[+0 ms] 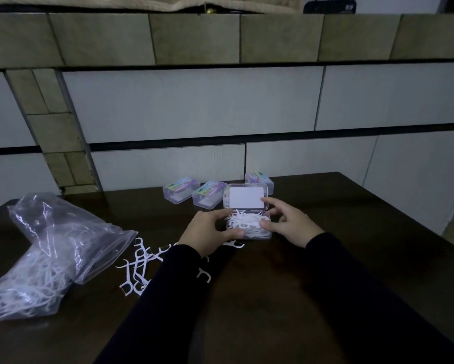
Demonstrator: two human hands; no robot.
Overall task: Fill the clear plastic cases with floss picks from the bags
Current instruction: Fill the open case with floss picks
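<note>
An open clear plastic case [249, 227] sits mid-table, heaped with white floss picks [243, 219]; its lid [246, 197] stands raised behind it, a white label showing. My left hand [210, 232] grips the case's left end, thumb along the front edge. My right hand [289, 222] holds the right end, its index finger touching the lid's right edge and its thumb on the picks. Loose floss picks [139, 266] lie scattered to the left of my left forearm. A clear zip bag [50, 256] of picks lies at the far left.
Three closed clear cases with colourful labels [181, 191] [209, 197] [260, 178] stand behind the open one, close to the tiled wall [194, 106]. The dark wooden table [325, 271] ends at the right, where its edge runs diagonally.
</note>
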